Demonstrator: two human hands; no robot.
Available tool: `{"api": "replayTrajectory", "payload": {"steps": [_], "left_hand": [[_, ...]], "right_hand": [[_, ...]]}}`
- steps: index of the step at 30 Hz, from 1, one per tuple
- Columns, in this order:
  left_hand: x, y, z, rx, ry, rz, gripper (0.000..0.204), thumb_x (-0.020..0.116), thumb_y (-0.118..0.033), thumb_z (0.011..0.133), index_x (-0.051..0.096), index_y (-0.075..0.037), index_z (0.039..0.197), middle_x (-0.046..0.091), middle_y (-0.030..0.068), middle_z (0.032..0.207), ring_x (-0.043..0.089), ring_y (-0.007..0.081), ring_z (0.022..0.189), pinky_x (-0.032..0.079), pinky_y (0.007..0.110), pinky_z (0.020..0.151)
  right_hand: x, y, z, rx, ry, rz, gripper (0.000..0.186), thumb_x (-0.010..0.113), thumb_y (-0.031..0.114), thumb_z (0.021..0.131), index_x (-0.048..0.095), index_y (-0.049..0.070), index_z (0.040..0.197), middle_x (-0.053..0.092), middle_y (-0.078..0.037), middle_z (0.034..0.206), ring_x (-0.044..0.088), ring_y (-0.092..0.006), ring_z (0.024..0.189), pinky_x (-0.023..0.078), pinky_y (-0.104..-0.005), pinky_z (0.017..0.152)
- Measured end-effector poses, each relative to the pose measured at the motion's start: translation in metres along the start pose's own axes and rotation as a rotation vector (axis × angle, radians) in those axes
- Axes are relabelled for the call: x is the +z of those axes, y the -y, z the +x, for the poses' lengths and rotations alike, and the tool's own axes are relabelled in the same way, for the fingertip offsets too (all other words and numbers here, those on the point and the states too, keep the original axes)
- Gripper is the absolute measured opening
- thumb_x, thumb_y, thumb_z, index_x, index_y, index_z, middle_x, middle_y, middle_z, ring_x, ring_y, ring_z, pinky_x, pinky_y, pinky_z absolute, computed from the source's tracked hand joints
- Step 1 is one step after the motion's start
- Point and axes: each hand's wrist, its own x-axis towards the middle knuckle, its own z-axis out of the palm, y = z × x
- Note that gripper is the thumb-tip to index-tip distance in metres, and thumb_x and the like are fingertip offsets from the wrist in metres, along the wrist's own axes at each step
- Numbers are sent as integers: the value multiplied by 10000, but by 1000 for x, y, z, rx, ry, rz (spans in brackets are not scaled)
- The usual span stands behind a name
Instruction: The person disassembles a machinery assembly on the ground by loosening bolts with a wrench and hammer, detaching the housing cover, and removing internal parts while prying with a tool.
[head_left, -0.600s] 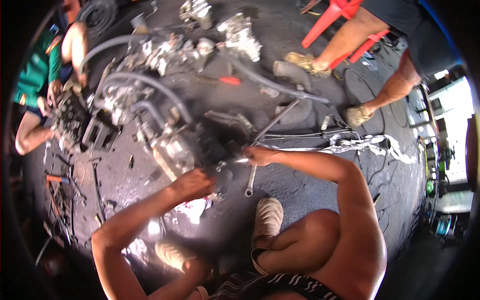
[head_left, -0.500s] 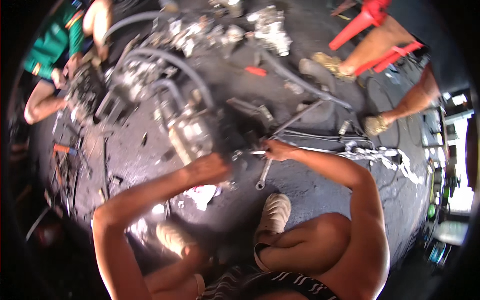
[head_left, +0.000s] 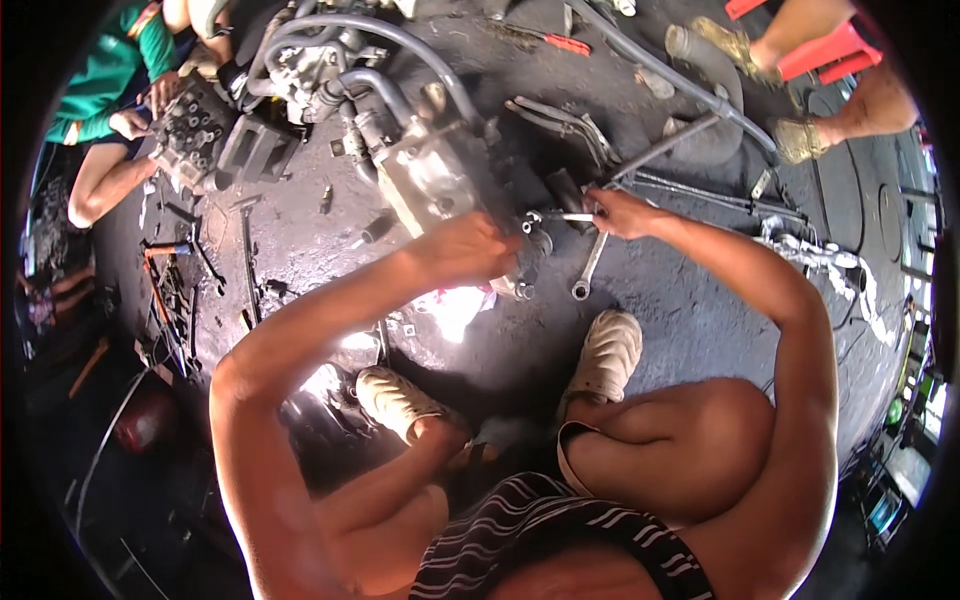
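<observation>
Right hand (head_left: 622, 213): I see fingers wrapped round one end of a slim, silver metal wrench (head_left: 568, 216), its shaft pointing left from that grip. Left hand (head_left: 468, 250): curled beside a bulky, grey metal housing (head_left: 425, 178); I cannot tell whether it pinches anything. My estimate: wrench stiff, fairly light, possibly oil-slick; hold it mid-shaft.

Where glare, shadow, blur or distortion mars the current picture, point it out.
Head view: glare whites out the pale item below the left hand, which looks slightly smeared; head view: deep shadow lies beside the left shoe; head view: fisheye distortion curves the floor toward black corners.
</observation>
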Motion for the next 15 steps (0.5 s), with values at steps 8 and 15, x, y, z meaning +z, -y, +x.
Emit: {"api": "replayTrajectory", "payload": {"steps": [8, 15], "left_hand": [[-8, -2, -14, -15, 100, 45, 226, 556, -205, 926, 658, -213, 1127, 613, 85, 1305, 585, 242, 1208, 399, 400, 1081], [8, 2, -17, -126, 131, -75, 199, 558, -222, 932, 654, -204, 1105, 607, 90, 1309, 583, 273, 1197, 403, 401, 1068]], "right_hand": [[-3, 25, -2, 155, 99, 29, 250, 576, 78, 857, 536, 39, 1100, 644, -176, 937, 635, -349, 928, 473, -457, 790], [3, 15, 1, 76, 25, 15, 248, 576, 82, 853, 535, 32, 1092, 645, -154, 831, 651, -311, 858, 474, -442, 762]]}}
